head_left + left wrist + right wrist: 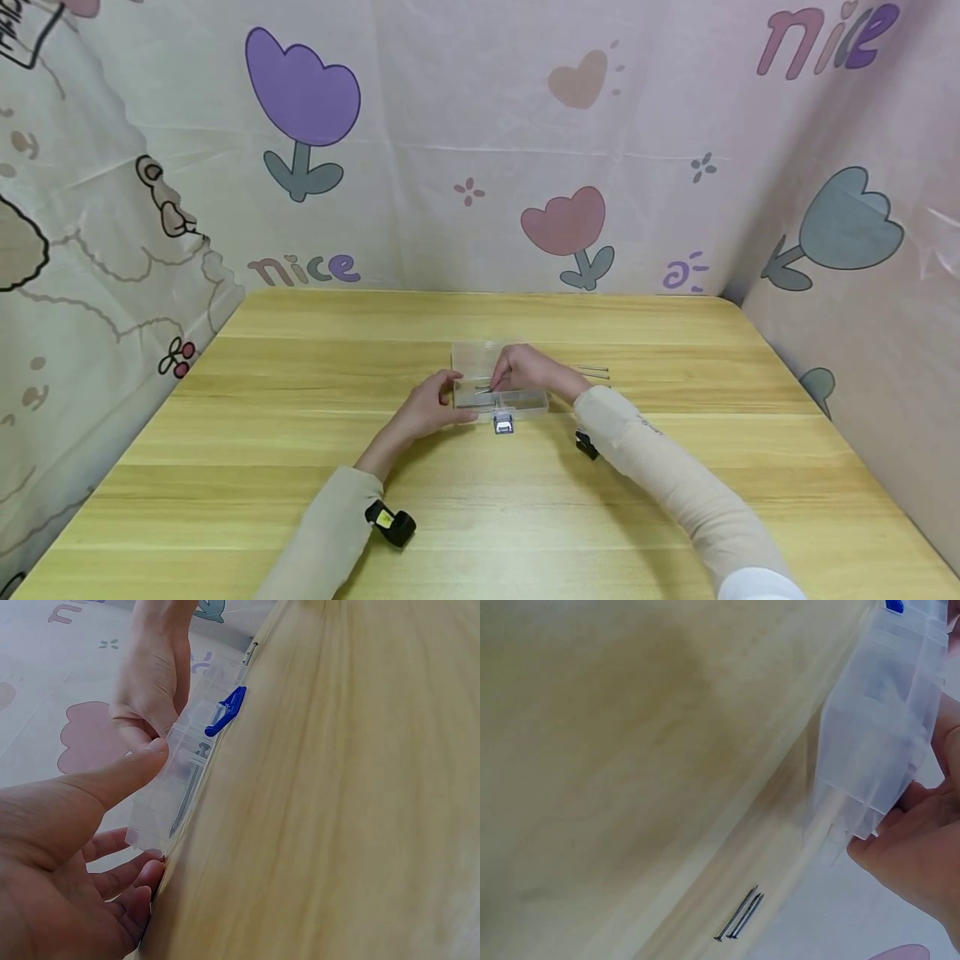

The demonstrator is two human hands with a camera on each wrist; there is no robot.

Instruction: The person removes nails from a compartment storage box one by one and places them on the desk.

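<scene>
A clear plastic compartment box (522, 403) lies on the table with its lid (472, 357) raised at the back. Its blue latch (503, 423) hangs at the front. My left hand (426, 407) holds the box's left end, thumb at the front and fingers at the back. Over the left compartment, my right hand (525, 369) has its thumb and fingertips together on a thin metal nail (482, 390); the fingers hide part of it. In the left wrist view, nails (184, 801) show through the box wall.
Loose nails (739, 915) lie on the wooden table (480, 517) to the right of the box, beyond my right wrist. A printed cloth (420, 217) hangs behind the table and along both sides.
</scene>
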